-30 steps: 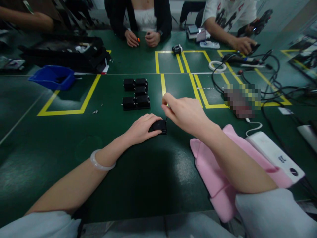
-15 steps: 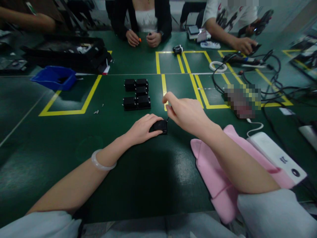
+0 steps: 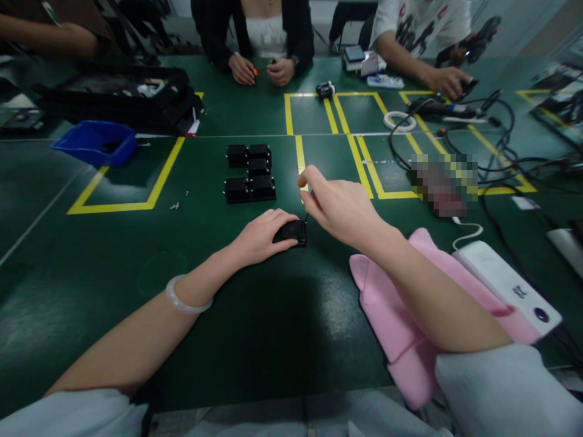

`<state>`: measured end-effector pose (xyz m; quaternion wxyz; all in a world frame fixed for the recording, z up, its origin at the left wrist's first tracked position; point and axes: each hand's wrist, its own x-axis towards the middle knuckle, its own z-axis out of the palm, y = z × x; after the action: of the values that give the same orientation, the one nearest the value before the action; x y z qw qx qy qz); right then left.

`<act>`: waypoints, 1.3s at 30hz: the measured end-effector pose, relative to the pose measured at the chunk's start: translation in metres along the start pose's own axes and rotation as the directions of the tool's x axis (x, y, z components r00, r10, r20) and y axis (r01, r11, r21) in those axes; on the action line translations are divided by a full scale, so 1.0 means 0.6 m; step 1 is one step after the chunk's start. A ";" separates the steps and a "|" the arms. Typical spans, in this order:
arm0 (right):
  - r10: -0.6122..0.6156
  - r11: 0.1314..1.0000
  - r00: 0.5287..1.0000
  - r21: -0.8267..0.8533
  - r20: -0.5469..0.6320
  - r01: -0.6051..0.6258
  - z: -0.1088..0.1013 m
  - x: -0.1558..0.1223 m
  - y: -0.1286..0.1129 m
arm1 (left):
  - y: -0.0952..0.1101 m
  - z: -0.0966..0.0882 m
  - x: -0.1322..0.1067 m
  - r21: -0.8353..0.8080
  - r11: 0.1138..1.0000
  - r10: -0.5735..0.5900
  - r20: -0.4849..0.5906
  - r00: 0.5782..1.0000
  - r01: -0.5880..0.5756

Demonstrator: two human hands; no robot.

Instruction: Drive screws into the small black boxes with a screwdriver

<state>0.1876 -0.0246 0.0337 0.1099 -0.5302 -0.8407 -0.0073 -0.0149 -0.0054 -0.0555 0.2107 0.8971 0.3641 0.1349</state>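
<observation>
My left hand (image 3: pixel 259 238) is closed around a black box-shaped part (image 3: pixel 294 231), pressing it on the green table with thumb and fingers. Its right end sticks out from my grip. Just to the right, my right hand (image 3: pixel 341 203) is curled in a pinch around a thin dark tool (image 3: pixel 306 218), seemingly a screwdriver. Only a short length of its shaft shows, meeting the part's right end; the rest is hidden by my fingers. Beyond my left hand stand several similar black parts (image 3: pixel 249 189), grouped in rows with small shiny screws at their ends.
Loose small screws (image 3: pixel 175 206) lie left of the parts, near a blue bin (image 3: pixel 98 144). A pink cloth (image 3: pixel 396 328) and a white power bank (image 3: pixel 510 290) lie under and beside my right forearm. Black cables (image 3: pixel 510 136) tangle at right. Co-workers sit across the table (image 3: pixel 268 328).
The whole view has shifted very slightly. Both hands keep their places at the black part, and nothing has been let go or picked up.
</observation>
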 end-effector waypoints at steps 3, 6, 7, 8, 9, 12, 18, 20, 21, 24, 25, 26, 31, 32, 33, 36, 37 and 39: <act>0.004 0.998 1.000 -0.065 0.003 -0.004 0.000 0.001 0.000 | 0.002 0.000 0.000 -0.008 1.000 -0.005 -0.004 1.000 0.005; 0.009 0.999 1.000 -0.045 0.008 -0.009 0.000 0.001 0.000 | 0.002 -0.001 0.001 -0.006 1.000 -0.012 -0.007 1.000 0.012; 0.006 1.000 1.000 -0.021 0.008 -0.006 0.000 0.001 -0.001 | 0.002 -0.001 0.001 -0.002 1.000 -0.012 -0.006 1.000 0.012; 0.000 1.000 1.000 0.002 0.006 0.000 -0.001 0.000 -0.001 | 0.001 -0.001 0.001 0.001 1.000 -0.010 -0.004 1.000 0.010; -0.008 1.000 1.000 0.017 0.005 0.007 -0.002 0.000 -0.001 | 0.000 -0.001 0.001 0.003 1.000 -0.005 -0.002 1.000 0.005; -0.026 1.000 1.000 -0.010 0.013 0.027 -0.003 -0.001 -0.001 | -0.003 0.000 0.000 0.007 1.000 0.005 0.002 1.000 -0.005; -0.005 1.000 0.999 0.000 0.042 0.005 -0.007 -0.002 -0.001 | -0.004 0.001 0.000 0.018 1.000 0.001 0.008 1.000 -0.001; -0.021 0.999 0.999 0.038 0.037 0.019 -0.008 -0.002 0.000 | -0.003 0.001 0.000 0.020 1.000 -0.004 0.012 1.000 0.004; -0.026 0.999 0.999 0.037 0.033 0.025 -0.008 -0.002 0.000 | -0.003 0.001 0.001 0.018 1.000 -0.007 0.012 1.000 0.007; -0.020 1.000 0.999 -0.015 0.032 0.020 -0.008 -0.002 0.000 | -0.002 -0.001 0.001 0.014 1.000 -0.010 0.012 1.000 0.010; -0.013 1.000 0.999 -0.025 0.038 0.014 -0.008 -0.002 0.000 | -0.002 -0.001 0.001 0.014 1.000 -0.010 0.013 1.000 0.010; -0.005 1.000 0.999 -0.023 0.042 0.006 -0.008 -0.001 0.000 | -0.003 -0.002 0.001 0.014 1.000 -0.010 0.014 1.000 0.010; -0.011 0.999 1.000 0.039 0.021 0.010 -0.007 -0.001 -0.002 | -0.004 -0.001 0.000 0.013 1.000 0.000 0.012 1.000 0.000; -0.016 1.000 1.000 0.024 0.019 0.015 -0.007 -0.001 -0.001 | -0.005 0.000 0.000 0.014 1.000 0.000 0.013 1.000 0.000; -0.015 1.000 1.000 0.001 0.022 0.015 -0.007 -0.001 -0.001 | -0.005 0.000 0.001 0.014 1.000 -0.001 0.014 1.000 0.001; -0.001 0.999 0.999 -0.040 0.032 0.003 -0.009 0.000 0.000 | -0.005 0.000 0.001 0.015 1.000 -0.009 0.019 1.000 0.008; 0.004 1.000 0.999 -0.031 0.035 -0.002 -0.009 0.000 0.000 | -0.004 -0.001 0.001 0.014 1.000 -0.011 0.021 1.000 0.011; 0.009 1.000 0.999 0.002 0.038 -0.009 -0.010 0.000 0.000 | -0.004 -0.001 0.001 0.013 1.000 -0.012 0.025 1.000 0.012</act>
<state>0.1886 -0.0256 0.0393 0.0947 -0.5341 -0.8401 0.0043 -0.0162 -0.0030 -0.0561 0.2101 0.8978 0.3679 0.1201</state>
